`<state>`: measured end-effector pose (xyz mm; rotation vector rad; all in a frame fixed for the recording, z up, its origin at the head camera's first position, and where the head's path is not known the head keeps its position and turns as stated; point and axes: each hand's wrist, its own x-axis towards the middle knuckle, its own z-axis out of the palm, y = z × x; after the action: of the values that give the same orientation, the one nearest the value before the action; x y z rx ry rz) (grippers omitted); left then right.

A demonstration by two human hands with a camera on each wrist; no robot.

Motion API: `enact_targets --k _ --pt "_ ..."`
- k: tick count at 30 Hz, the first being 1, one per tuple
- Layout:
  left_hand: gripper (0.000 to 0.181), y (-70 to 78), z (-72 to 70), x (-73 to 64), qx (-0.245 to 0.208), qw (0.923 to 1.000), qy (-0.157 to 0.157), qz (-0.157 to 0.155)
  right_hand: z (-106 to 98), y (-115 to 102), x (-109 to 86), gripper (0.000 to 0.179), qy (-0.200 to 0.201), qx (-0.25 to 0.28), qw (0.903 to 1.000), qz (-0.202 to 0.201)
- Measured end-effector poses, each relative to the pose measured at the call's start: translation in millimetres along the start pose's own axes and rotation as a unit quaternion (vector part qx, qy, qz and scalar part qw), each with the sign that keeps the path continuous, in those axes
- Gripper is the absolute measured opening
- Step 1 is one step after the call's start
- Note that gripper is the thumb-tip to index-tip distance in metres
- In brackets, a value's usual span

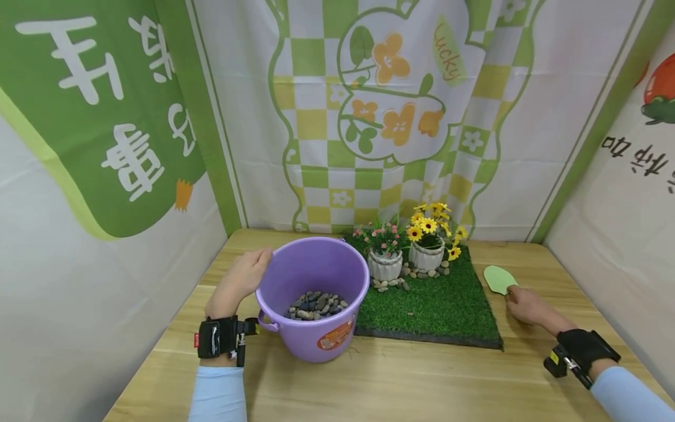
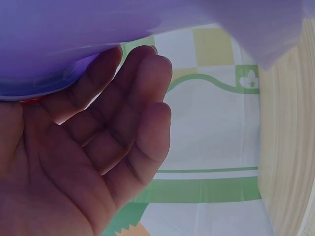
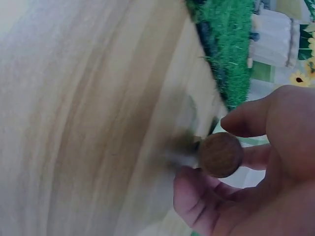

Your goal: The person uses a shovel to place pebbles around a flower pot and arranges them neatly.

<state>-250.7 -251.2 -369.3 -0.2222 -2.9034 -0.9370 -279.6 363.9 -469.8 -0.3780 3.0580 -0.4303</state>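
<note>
My left hand (image 1: 245, 272) is at the left rim of a purple bucket (image 1: 282, 264), its fingers bent over the edge. In the left wrist view the fingers (image 2: 150, 132) curl beside the bucket wall (image 2: 74, 39). Pebbles (image 1: 316, 306) lie in the bottom of the bucket. Over on the right, my right hand (image 1: 524, 305) grips a small garden shovel with a pale green blade (image 1: 498, 278). The right wrist view shows the round end of its wooden handle (image 3: 220, 155) between thumb and fingers; the blade is blurred there.
Right of the bucket lies a mat of artificial grass (image 1: 432, 310). On it stand a white pot (image 1: 385, 266) with pink flowers and another pot (image 1: 426, 257) with yellow flowers, with pebbles around both. Printed cloth (image 1: 253, 117) encloses the wooden table (image 1: 401, 381) at back and sides.
</note>
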Motion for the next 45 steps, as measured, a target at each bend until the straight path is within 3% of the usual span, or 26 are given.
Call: enact_targets --k 9,15,19,23,29,37,45 --pt "0.066 -2.9 -2.4 -1.4 -0.002 0.9999 0.010 0.002 -12.9 -15.2 -3.1 0.049 -0.005 0.000 0.9999 0.012" --pt "0.065 -2.8 -2.4 -2.6 -0.004 0.9999 0.011 0.001 -23.6 -32.8 -4.8 0.057 -0.055 0.065 0.9961 0.024" --pt "0.064 -2.6 -1.9 -4.4 -0.002 0.9998 0.017 -0.004 -32.5 -47.1 -4.2 0.058 -0.066 0.078 0.9946 0.020" --pt "0.063 -3.1 -2.0 -4.9 0.000 0.9998 0.021 -0.005 -45.5 -67.4 -1.2 0.059 -0.056 0.097 0.9937 0.003" --pt "0.064 -3.2 -2.5 -4.5 -0.005 0.9998 0.019 -0.004 -58.0 -105.5 5.4 0.061 0.008 0.057 0.9968 -0.056" --pt "0.063 -1.8 -1.0 -4.6 -0.002 0.9999 0.017 -0.001 -64.9 -159.8 11.1 0.050 0.000 0.091 0.9906 -0.102" --pt "0.066 0.0 0.1 -5.0 -0.004 0.9999 0.012 -0.003 -69.0 -194.1 20.0 0.049 0.021 0.110 0.9831 -0.145"
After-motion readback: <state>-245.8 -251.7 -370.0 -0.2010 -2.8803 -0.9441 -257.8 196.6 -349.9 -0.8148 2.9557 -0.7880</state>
